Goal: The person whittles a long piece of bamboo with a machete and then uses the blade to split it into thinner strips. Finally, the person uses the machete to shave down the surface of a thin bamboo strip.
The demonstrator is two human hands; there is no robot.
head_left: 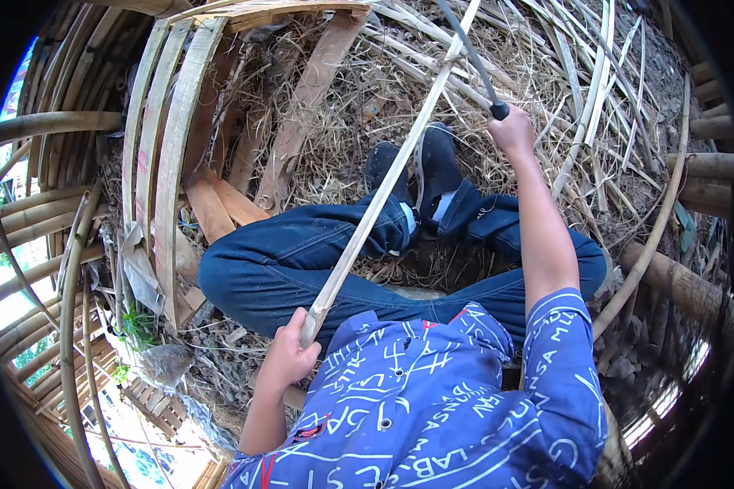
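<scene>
A long pale bamboo strip [387, 183] slants from beside my left hip, over my legs, to the top edge of the view. My left hand [289, 350] is closed around its near end. Out past my right knee, my right hand [511, 132] grips the black handle of a long knife [475, 55]. The thin grey blade points up and away, and its tip is cut off by the top edge. The blade crosses close to the strip near the top. Most of the knife's handle is hidden in my fist.
I sit cross-legged on ground strewn with shavings [334, 122]. Loose bamboo strips [595, 81] lie at the upper right. A wooden slatted frame [171, 147] stands at the left, near a bamboo-pole wall [37, 220]. More bamboo poles [685, 285] lie along the right.
</scene>
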